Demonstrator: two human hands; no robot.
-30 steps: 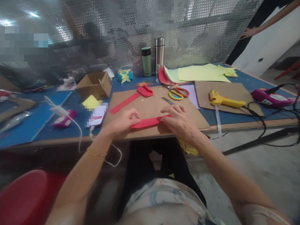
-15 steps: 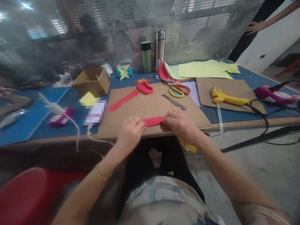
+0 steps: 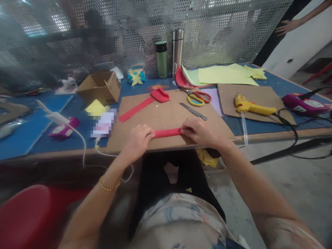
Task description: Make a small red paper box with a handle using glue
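A red strip [image 3: 167, 132], of felt or paper, lies along the front of a cardboard sheet [image 3: 145, 119]. My left hand [image 3: 139, 137] pinches its left end and my right hand [image 3: 195, 131] pinches the right end; the fingers hide both ends. The strip looks narrow and folded lengthwise. Beyond my hands, another red strip [image 3: 136, 109] lies slantwise, with a folded red piece [image 3: 160, 94] at its upper end. A grey blade [image 3: 193, 111] rests just above my right hand. Scissors with yellow and orange handles [image 3: 196, 99] lie behind the blade.
A yellow glue gun [image 3: 255, 106] sits on smaller cardboard [image 3: 228, 90] at right, its cord running off the edge. Left are a cardboard box [image 3: 100, 88], yellow paper [image 3: 95, 108] and a white cable [image 3: 85, 145]. Two bottles [image 3: 162, 62] stand behind. Another person's hand [image 3: 287, 27] shows top right.
My hands have moved slightly apart along the red strip, the left one leftward. The strip between them now looks narrower, and more of its length shows.
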